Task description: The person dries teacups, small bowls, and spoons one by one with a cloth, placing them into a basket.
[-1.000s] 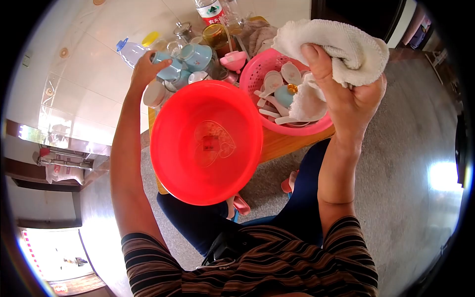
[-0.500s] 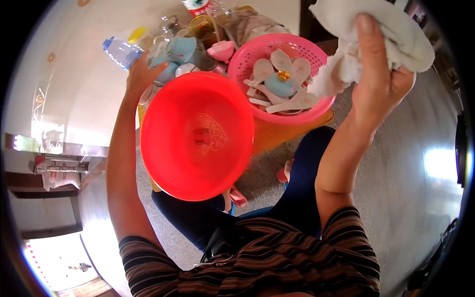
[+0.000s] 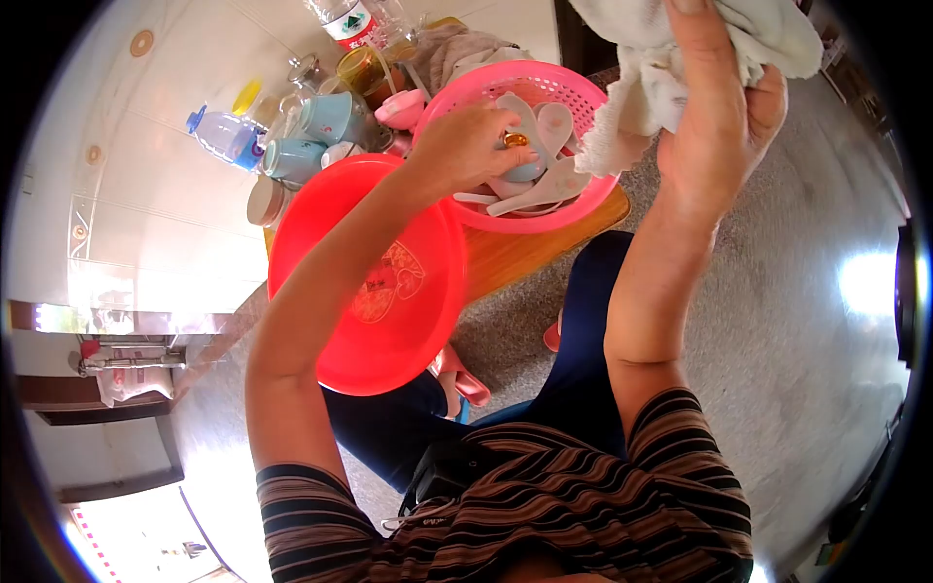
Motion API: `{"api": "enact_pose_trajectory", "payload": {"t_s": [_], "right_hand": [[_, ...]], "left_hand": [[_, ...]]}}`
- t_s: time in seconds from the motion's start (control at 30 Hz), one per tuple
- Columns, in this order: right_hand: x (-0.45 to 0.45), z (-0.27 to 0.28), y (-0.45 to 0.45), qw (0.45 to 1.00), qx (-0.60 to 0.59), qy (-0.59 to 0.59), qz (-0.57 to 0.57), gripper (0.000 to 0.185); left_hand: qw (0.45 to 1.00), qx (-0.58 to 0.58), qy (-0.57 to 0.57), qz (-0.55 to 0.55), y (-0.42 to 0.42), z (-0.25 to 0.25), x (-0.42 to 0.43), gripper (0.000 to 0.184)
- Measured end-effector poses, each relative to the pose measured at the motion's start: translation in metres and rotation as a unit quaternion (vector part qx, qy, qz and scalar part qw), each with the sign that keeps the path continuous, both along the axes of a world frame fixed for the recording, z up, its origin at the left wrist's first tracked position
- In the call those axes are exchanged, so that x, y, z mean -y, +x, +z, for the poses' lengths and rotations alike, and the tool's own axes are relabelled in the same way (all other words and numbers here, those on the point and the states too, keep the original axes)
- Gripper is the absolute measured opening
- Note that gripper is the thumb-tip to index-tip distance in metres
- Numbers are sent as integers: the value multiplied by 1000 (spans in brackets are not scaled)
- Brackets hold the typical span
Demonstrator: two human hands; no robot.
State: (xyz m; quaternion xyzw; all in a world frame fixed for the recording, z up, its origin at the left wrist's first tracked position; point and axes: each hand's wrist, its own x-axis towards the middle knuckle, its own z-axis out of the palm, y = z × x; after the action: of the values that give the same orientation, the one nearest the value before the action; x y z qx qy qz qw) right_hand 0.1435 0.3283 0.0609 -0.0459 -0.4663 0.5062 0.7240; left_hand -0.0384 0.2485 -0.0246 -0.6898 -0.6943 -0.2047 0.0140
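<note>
Grey floor [image 3: 777, 321] fills the right of the frame, and pale tiled wall [image 3: 146, 175] the upper left. Wooden tabletop [image 3: 520, 262] shows in the middle. Largest on it is one red basin [image 3: 398, 330], left of centre, crossed by the person's left forearm. Next comes one pink basket [image 3: 466, 87], upper middle. One white cloth [image 3: 646, 83] hangs bunched at the upper right, pinched in the grip of the right hand [image 3: 711, 136].

At upper left I count two bottles [image 3: 224, 134] for certain, perhaps a third, then two blue cups [image 3: 328, 117] lying tilted in a crowded pile of glassware too jumbled to count. In the basket lie at least four white spoons [image 3: 556, 126], overlapping, and, smallest, one blue lid [image 3: 528, 173] with a gold knob. The left hand [image 3: 466, 146] is over that lid, finger and thumb on either side of the knob; whether this grip presses on it, I cannot tell.

By the look of it, the work is partway: cups sit outside the basket, while spoons and lid are still inside; whether the cups have been dealt with cannot be judged
</note>
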Motion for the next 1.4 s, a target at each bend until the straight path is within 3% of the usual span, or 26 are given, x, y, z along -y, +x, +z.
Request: {"api": "enact_pose_trajectory", "payload": {"t_s": [0.1, 0.2, 0.27, 0.3, 0.33, 0.4, 0.47, 0.5, 0.57, 0.63, 0.7, 0.77, 0.83, 0.9, 0.93, 0.97, 1.0, 1.03, 1.1, 1.17, 1.23, 1.27, 1.3, 1.37, 1.4], "right_hand": [[2, 0, 0, 1000, -1, -12, 7, 17], [-6, -4, 2, 999, 0, -33, 28, 16], [-14, -10, -3, 997, -40, -44, 50, 16], [-14, -11, -2, 996, -54, -48, 57, 16], [-5, -9, 2, 980, -15, -99, 171, 16], [2, -19, -17, 958, 55, -138, 245, 26], [19, -39, -57, 966, 86, -124, 211, 35], [31, -40, -69, 970, 160, 13, 182, 31], [45, -39, -76, 950, 226, 154, 153, 28], [57, -31, -70, 947, 202, 147, 202, 36], [61, -32, -67, 929, 251, 130, 240, 33], [65, -41, -77, 878, 288, 116, 363, 32], [79, -39, -75, 874, 267, 111, 391, 29], [90, -38, -76, 880, 188, 57, 431, 28], [91, -39, -78, 881, 187, 58, 431, 28], [91, -40, -78, 876, 189, 69, 438, 28], [91, -42, -79, 872, 192, 78, 444, 27], [91, -45, -80, 873, 193, 76, 442, 27], [90, -49, -83, 875, 215, 95, 424, 30], [90, -51, -83, 876, 226, 98, 414, 32], [96, -48, -77, 876, 328, 126, 330, 34], [101, -47, -74, 892, 332, 171, 253, 27], [105, -47, -74, 893, 332, 171, 253, 27], [112, -48, -75, 885, 274, 376, 30, 28], [117, -48, -76, 873, 277, 402, 15, 28]], "left_hand": [[998, -5, -61, -26, 0, -1, -12, 33], [988, 74, -135, 21, 1, 8, -7, 30], [976, 191, -23, 102, 5, 22, 7, 27], [977, 189, -24, 101, 7, 28, 14, 27], [972, 203, 43, 112, 8, 35, 22, 27], [962, 215, 114, 125, 20, 51, 40, 29], [962, 111, 183, 169, 38, 65, 64, 34], [961, 110, 186, 174, 42, 65, 76, 34], [949, -88, 258, 159, 45, 68, 98, 38], [948, -97, 250, 174, 39, 65, 117, 43], [915, -232, 310, 113, 37, 63, 131, 47], [905, -259, 311, 134, 36, 61, 142, 49], [892, -295, 315, 132, 38, 63, 151, 49], [902, -237, 328, 149, 45, 57, 159, 58], [917, -23, 347, 196, 54, 54, 158, 62], [887, 193, 347, 234, 60, 52, 159, 66], [882, 317, 287, 197, 57, 48, 166, 62], [883, 318, 285, 195, 58, 46, 170, 62], [816, 507, 249, 120, 63, 43, 177, 50], [836, 482, 236, 114, 65, 43, 182, 40], [855, 447, 206, 165, 67, 46, 183, 37], [844, 444, 228, 194, 64, 40, 181, 33], [845, 444, 228, 194, 60, 37, 183, 33], [928, 255, 78, 259, 54, 34, 190, 29], [957, 182, 85, 209, 56, 34, 189, 28]]}}
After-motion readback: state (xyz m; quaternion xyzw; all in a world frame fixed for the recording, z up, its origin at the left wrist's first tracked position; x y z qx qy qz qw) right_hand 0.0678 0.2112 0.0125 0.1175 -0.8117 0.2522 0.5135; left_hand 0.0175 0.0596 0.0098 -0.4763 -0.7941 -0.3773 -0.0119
